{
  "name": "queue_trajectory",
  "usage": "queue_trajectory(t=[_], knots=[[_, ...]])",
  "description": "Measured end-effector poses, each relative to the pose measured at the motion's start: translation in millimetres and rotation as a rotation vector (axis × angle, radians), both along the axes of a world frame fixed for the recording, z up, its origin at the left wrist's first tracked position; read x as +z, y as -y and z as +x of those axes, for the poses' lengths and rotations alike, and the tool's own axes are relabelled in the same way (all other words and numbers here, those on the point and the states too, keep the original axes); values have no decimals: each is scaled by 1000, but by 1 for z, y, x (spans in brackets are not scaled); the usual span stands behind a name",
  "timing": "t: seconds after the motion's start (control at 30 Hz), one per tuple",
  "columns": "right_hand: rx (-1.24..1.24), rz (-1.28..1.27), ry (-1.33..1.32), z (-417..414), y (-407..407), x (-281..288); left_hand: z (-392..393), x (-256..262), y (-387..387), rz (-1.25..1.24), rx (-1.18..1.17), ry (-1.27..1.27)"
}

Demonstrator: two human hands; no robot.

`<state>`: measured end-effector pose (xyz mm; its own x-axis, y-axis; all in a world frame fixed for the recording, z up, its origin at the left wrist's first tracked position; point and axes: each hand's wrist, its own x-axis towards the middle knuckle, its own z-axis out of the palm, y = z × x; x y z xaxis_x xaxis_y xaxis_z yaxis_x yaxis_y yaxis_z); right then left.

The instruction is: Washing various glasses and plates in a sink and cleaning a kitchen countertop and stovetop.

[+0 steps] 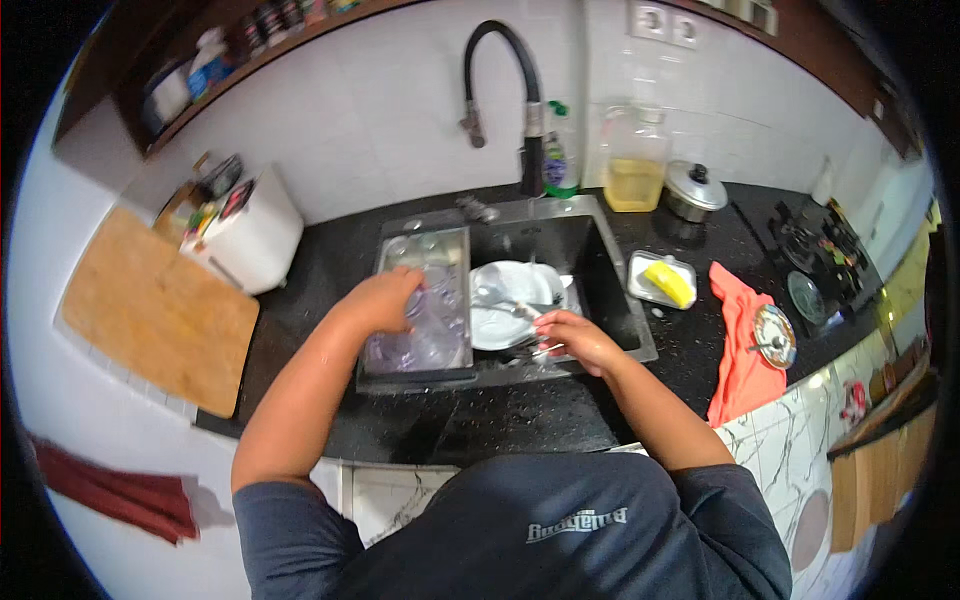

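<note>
My left hand (pixel 386 300) reaches into the drain tray (pixel 470 300) over the left part of the sink. Its thumb and fingers are around the rim of a clear, purple-tinted glass (pixel 417 301); other clear glassware (pixel 435 341) lies close by. Over the sink basin (pixel 600 262), my right hand (pixel 577 339) holds metal utensils (pixel 517 306) by their handles, with what looks like a large spoon or ladle pointing left. White plates (pixel 502 330) lie in the basin beneath them. The exact number of utensils is hard to make out.
A black faucet (pixel 534 97) arches behind the sink, near a dish soap bottle (pixel 559 161). To the right are a yellow sponge (pixel 670 283) in a dish, an orange cloth (pixel 739 367), a lidded pot (pixel 696 195) and a gas stove (pixel 817 255). A wooden cutting board (pixel 157 307) stands left.
</note>
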<state>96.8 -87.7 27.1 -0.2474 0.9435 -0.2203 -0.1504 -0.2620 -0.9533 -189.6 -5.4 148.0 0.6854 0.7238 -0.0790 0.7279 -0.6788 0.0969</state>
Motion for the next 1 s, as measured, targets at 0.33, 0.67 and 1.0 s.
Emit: queue_trajectory(t=[0.33, 0.67, 1.0], knots=[[154, 300, -246, 10, 16, 80, 5, -1, 25, -23, 188, 8], [162, 816, 817, 23, 49, 13, 82, -14, 81, -144, 114, 545], [-651, 719, 828, 144, 119, 24, 144, -48, 116, 161, -96, 541]])
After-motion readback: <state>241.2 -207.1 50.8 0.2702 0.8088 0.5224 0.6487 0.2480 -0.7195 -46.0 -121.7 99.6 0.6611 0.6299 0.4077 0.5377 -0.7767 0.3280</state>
